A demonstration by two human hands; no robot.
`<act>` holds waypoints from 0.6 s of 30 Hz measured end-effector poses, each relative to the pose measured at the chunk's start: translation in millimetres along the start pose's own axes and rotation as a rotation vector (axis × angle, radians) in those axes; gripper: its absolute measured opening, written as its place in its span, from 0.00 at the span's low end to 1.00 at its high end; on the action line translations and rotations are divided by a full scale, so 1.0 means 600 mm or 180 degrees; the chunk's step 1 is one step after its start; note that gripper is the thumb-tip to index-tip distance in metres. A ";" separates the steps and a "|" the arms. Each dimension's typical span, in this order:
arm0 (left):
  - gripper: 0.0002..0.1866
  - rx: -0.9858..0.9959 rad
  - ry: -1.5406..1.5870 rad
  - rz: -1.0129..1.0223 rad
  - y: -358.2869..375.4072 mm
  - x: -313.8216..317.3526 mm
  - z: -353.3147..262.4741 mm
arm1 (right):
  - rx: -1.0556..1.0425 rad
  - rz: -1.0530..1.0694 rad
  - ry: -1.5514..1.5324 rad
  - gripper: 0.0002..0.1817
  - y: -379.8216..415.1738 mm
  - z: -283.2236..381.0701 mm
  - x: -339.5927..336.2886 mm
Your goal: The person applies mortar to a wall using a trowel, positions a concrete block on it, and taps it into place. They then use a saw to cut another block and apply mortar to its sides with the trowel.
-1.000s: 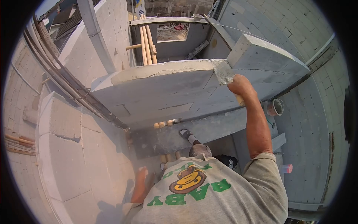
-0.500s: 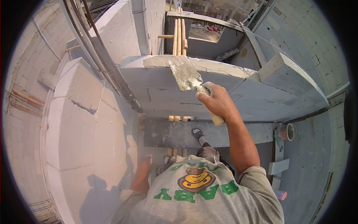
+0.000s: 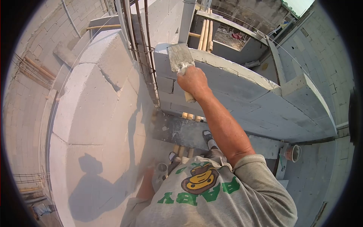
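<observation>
My right hand (image 3: 193, 80) is closed around the handle of a trowel (image 3: 178, 56), its wide flat blade smeared with grey mortar. The blade lies over the left end of a low wall of pale blocks (image 3: 223, 84), close to the upright steel bars. A rough strip of mortar (image 3: 236, 71) runs along the top of this wall, rightward from the blade. Low on the left, my left hand (image 3: 149, 169) hangs beside my body near the large block wall (image 3: 102, 125); its fingers are blurred.
Rusty steel bars (image 3: 148, 41) rise in the corner between the walls. A raised block (image 3: 302, 87) sits at the right end of the low wall. Bamboo poles (image 3: 205, 36) pass behind it. A bucket (image 3: 293, 153) stands low on the right. My feet are on a grey plank (image 3: 185, 132).
My right hand has carried the trowel left along the wall top to its left end. The view has turned left, and my left hand remains low by my side.
</observation>
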State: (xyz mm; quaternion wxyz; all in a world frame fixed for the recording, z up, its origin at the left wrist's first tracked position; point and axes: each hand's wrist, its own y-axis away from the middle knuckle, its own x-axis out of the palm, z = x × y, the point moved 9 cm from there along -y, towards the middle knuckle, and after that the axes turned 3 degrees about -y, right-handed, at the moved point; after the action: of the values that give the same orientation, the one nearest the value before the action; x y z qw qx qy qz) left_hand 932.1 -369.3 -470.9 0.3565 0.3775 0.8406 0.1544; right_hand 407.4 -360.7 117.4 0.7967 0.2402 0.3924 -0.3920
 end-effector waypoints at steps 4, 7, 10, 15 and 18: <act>0.17 -0.0533 0.0147 -0.0048 0.030 -0.030 0.017 | 0.0173 -0.0017 -0.0098 0.19 0.001 0.010 0.010; 0.19 -0.1146 0.0485 -0.0142 0.061 -0.057 -0.062 | 0.0076 0.0151 -0.0012 0.19 0.017 0.018 0.004; 0.22 -0.1484 0.0970 -0.0024 0.025 -0.051 -0.086 | -0.0119 0.0334 0.0132 0.20 0.060 0.003 0.006; 0.21 -0.1185 0.1177 0.0142 -0.038 -0.040 -0.131 | -0.0439 0.0401 0.0077 0.20 0.112 -0.010 0.000; 0.18 -0.0944 0.1236 0.0151 -0.024 -0.053 -0.195 | -0.0412 0.0222 0.0052 0.20 0.087 0.007 -0.022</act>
State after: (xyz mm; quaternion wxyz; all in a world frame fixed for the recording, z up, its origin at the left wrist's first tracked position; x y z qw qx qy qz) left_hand 855.6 -401.8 -381.6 0.2361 0.3039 0.8523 0.3542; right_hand 446.5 -327.5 134.5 0.8205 0.2049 0.4148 -0.3358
